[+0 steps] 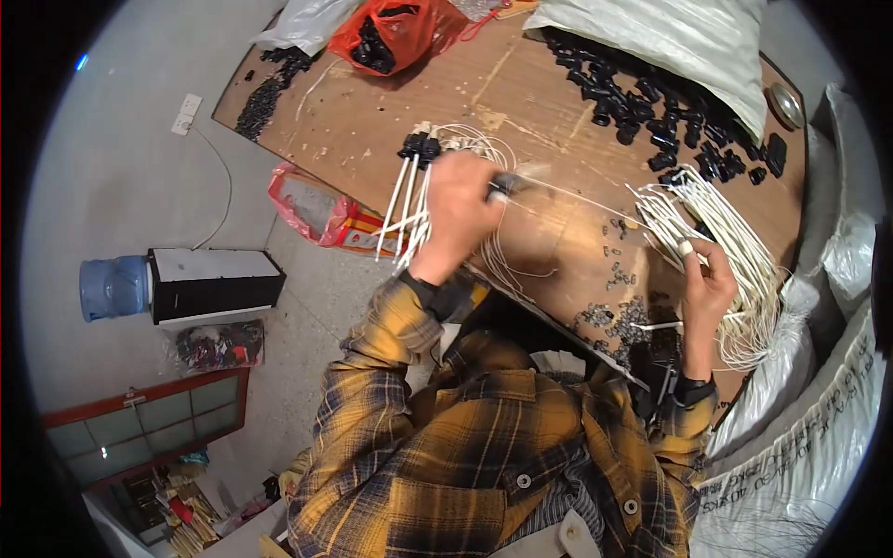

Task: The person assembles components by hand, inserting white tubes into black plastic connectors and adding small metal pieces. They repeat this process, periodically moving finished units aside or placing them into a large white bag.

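My left hand (458,206) is closed round a small black plastic part (503,184), partly blurred and covered by the fingers. From there a thin white cord (586,199) runs taut to the right. Its other end meets my right hand (709,284), whose thumb and forefinger pinch together; something white covers a fingertip. Beside that hand lies a thick bundle of white cords with stiff straight ends (730,219). Left of my left hand, several white stems with black fittings (419,146) rest at the table edge, their cords looping behind and below the hand.
Loose black fittings (662,116) spill from a white sack (660,46) at the far right. An orange-red bag (395,42) of black parts sits at the back. Small metal pieces (619,321) scatter near the front edge. Full sacks (791,409) line the right side.
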The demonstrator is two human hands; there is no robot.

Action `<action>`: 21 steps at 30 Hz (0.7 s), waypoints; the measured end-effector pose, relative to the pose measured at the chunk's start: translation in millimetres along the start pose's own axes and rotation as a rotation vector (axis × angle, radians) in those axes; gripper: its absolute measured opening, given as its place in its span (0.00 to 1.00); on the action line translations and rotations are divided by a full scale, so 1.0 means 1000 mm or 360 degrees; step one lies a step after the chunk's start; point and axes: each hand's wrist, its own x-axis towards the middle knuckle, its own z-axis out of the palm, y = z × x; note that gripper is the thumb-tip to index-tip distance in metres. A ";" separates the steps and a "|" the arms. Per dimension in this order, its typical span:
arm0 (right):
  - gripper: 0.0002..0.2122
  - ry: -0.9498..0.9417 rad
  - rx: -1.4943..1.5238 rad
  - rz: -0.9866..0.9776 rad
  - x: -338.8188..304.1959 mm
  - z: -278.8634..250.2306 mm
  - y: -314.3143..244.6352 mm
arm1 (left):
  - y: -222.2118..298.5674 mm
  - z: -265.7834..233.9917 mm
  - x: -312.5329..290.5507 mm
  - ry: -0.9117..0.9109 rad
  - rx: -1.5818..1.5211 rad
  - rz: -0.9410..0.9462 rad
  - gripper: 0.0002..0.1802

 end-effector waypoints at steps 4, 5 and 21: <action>0.07 -0.0286 -0.0059 -0.0049 -0.005 0.017 -0.027 | -0.078 -0.008 -0.012 0.0075 0.0470 -0.0651 0.14; 0.07 -0.0470 -0.0049 -0.0278 -0.007 0.019 -0.038 | -0.091 -0.012 -0.020 0.0068 0.0453 -0.0641 0.14; 0.07 -0.0504 -0.1085 0.0260 -0.029 -0.077 0.057 | 0.062 0.177 0.093 -0.0352 -0.0276 -0.0390 0.20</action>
